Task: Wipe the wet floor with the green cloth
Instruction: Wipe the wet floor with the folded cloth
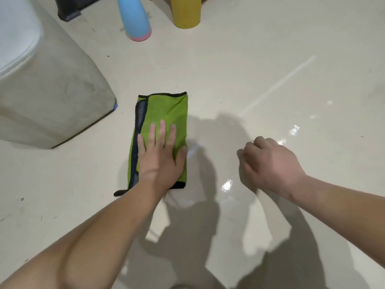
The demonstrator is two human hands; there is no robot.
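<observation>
A folded green cloth (166, 109) with black edging lies flat on the glossy cream floor (250, 69) at the centre of the view. My left hand (161, 155) presses down on its near half with straight, spread fingers. My right hand (270, 163) hovers to the right of the cloth, apart from it, with its fingers loosely curled and nothing in them. Wet patches (227, 185) glint on the floor between and beyond my hands, with more shine at the right.
A beige fabric-covered piece of furniture (52, 90) stands at the left. A blue bottle with a pink base (135, 19) and a yellow cylindrical leg (186, 12) stand at the back. A dark object (68, 9) sits at the top left.
</observation>
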